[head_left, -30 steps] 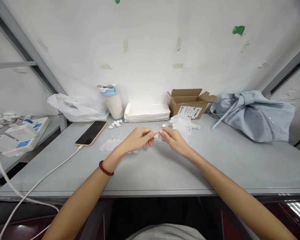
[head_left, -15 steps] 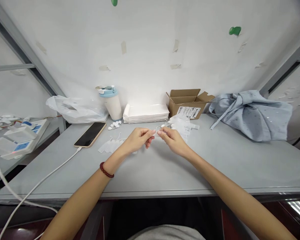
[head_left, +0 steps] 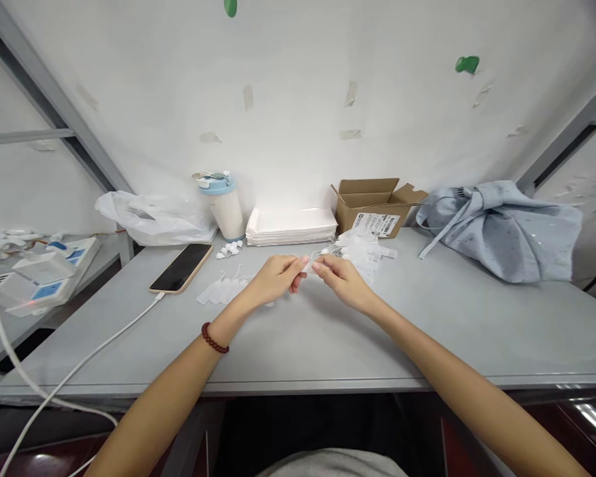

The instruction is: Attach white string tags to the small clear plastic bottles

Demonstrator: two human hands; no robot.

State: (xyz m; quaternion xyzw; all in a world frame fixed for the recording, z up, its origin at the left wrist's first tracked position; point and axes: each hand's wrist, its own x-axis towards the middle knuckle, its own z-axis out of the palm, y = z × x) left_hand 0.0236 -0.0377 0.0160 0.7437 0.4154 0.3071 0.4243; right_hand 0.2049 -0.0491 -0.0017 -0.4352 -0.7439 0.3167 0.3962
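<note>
Over the middle of the table, my left hand (head_left: 277, 275) pinches a small translucent white tag (head_left: 308, 267) between thumb and fingers. My right hand (head_left: 346, 281) is closed in a pinch at the other side of the same tag, fingertips almost meeting the left ones. A thin white string loops up near the fingers. Beyond my right hand lies a pile of similar tags (head_left: 362, 248) with strings. More tags (head_left: 223, 290) are spread in a row left of my left hand, partly hidden by it. Small white pieces (head_left: 229, 249) form a little heap behind them.
At the back stand a cup with a blue lid (head_left: 227, 211), a stack of white trays or envelopes (head_left: 291, 225) and an open cardboard box (head_left: 372, 211). A phone (head_left: 181, 268) on a white cable (head_left: 94, 354), a plastic bag (head_left: 156, 218) and a grey-blue cloth bag (head_left: 506, 232) flank them.
Both hands stay almost in place, still pinching at the tag. The left thumb and right fingertips have shifted slightly, and more of the tag shows between them. The view has moved a little.
</note>
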